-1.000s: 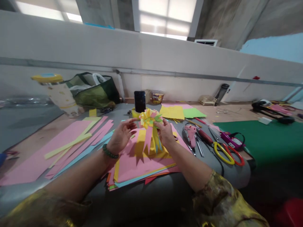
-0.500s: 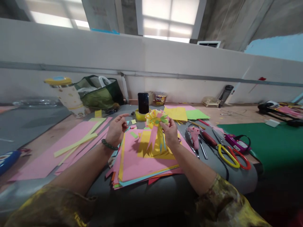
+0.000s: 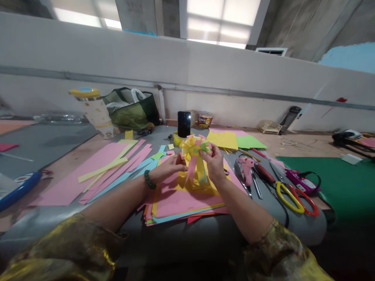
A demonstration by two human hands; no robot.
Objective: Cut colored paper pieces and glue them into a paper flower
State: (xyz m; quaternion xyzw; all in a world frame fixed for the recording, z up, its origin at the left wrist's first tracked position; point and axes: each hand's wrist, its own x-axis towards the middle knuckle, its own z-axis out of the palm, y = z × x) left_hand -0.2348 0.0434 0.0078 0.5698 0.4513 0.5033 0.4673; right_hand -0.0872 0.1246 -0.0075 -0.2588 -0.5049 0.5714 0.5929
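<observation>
The paper flower [image 3: 193, 150] consists of thin folded strips, mainly yellow with pink and green, looped into a rounded head. Narrow pink, yellow and light-blue tails hang below it. It is positioned above a stack of paper [image 3: 187, 210]: flat sheets with uneven edges, pink over yellow, blue and other colours. Long, straight-cut paper strips [image 3: 102, 169] lie to the left. To the right lie a smooth pink glue gun [image 3: 246, 168] and scissors [image 3: 293, 199] with one yellow and one red handle loop.

Right hand [image 3: 216, 162]: thumb and fingers closed in a pinch on the right edge of the flower head. Left hand [image 3: 171, 168]: part-open, thumb apart from the loosely curved fingers, fingertips at the left edge of the flower; contact cannot be determined.
</observation>
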